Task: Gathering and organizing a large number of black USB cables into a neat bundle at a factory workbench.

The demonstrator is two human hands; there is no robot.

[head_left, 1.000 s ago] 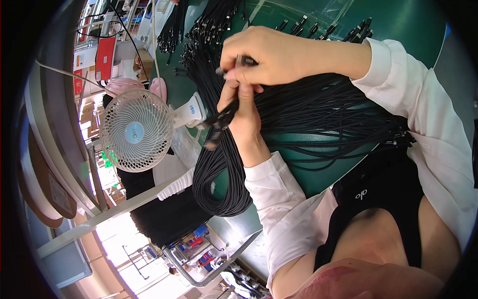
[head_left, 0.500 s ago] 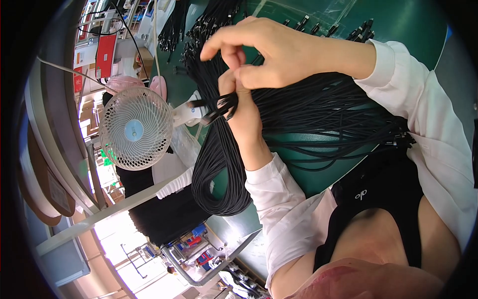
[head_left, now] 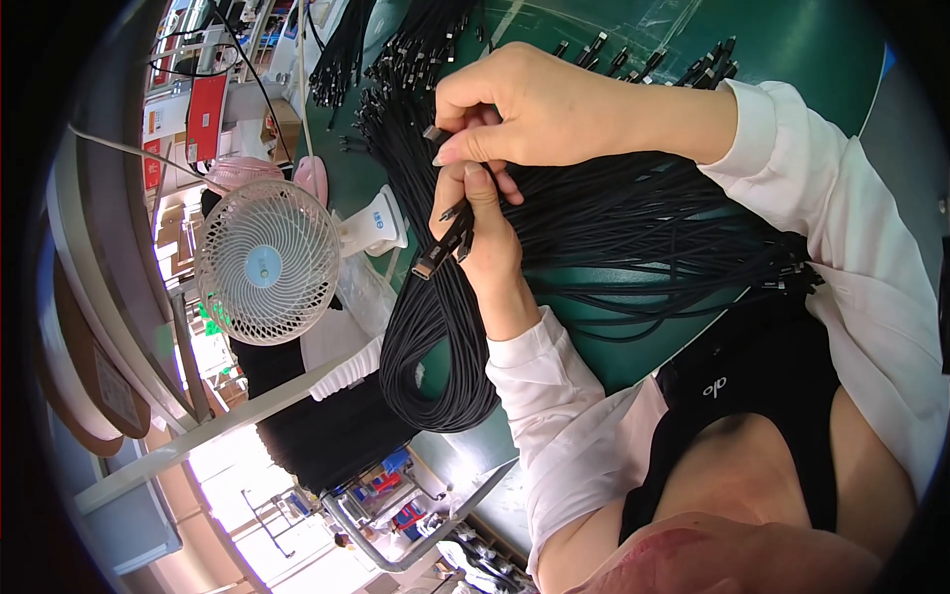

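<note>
My left hand [head_left: 487, 238] is closed round several black cable ends, with dark connector plugs [head_left: 432, 259] jutting out past the thumb. Just above it, my right hand [head_left: 534, 109] pinches one black cable connector [head_left: 432, 134] between thumb and fingers; the two hands nearly touch. Beneath my left wrist, a looped bundle of black cables [head_left: 440, 396] hangs at the edge of the green table [head_left: 633, 361]. A wide spread of loose black cables [head_left: 643, 213] lies under my right forearm, their far ends partly hidden by it.
A white fan [head_left: 267, 262] stands left of my hands, with a pink object [head_left: 312, 181] behind it. More cable bundles [head_left: 416, 45] lie at the far side of the table, and loose plugs [head_left: 708, 64] at the upper right. A metal rail [head_left: 237, 426] crosses the lower left.
My right hand has moved slightly right, and a connector now shows in its pinch. The plugs in my left hand have swung downward and are seen more clearly.
</note>
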